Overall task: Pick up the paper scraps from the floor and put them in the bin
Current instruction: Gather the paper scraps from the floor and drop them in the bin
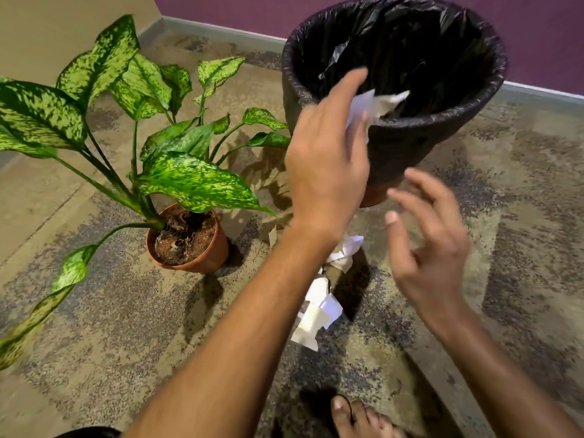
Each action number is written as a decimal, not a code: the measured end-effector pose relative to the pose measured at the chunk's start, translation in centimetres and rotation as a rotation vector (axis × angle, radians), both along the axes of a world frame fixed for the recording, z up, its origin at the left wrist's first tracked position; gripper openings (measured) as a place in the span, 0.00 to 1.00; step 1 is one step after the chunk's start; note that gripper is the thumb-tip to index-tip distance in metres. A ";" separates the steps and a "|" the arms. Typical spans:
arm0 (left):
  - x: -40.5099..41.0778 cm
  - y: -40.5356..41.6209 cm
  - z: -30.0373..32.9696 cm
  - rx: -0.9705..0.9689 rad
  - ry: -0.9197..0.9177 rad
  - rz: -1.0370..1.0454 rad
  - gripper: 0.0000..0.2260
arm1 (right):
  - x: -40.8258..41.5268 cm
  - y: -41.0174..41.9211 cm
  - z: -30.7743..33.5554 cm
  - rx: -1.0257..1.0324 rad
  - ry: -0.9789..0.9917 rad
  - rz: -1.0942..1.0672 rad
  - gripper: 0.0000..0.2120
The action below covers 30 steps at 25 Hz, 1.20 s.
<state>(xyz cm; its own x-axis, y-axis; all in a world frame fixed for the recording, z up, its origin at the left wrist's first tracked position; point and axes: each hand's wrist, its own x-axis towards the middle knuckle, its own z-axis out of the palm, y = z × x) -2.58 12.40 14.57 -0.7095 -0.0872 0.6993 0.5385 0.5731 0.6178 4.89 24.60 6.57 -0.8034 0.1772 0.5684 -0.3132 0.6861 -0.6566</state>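
Observation:
A bin [442, 116] lined with a black bag stands on the speckled floor, its open top facing me. My left hand [325, 159] is raised against the bin's near rim and holds white paper scraps [384, 102] between thumb and fingers; the paper pokes over the rim into the opening. My right hand [433, 248] hovers lower and nearer, in front of the bin's base, fingers loosely curled and empty. More white scraps lie on the floor below my arms: a crumpled one [344, 252] and a larger cluster [319, 311]. My left forearm hides part of them.
A potted plant with big speckled green leaves stands left of the bin in a brown pot [202, 263]. A small scrap [272, 237] lies between pot and bin. My bare foot [357, 418] is at the bottom edge. A purple wall with a grey skirting runs behind.

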 end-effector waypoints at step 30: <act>13.6 -9.2 -18.8 -0.643 -1.245 0.107 0.42 | 2.4 -7.1 -12.4 0.683 -0.879 0.556 0.42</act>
<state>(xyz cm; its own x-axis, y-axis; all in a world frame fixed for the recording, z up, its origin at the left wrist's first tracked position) 11.00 3.17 -4.22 -0.8953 -0.0891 -0.4365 -0.2242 0.9368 0.2686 7.31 17.49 -5.85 -0.8293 -0.4290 -0.3582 -0.3055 0.8847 -0.3523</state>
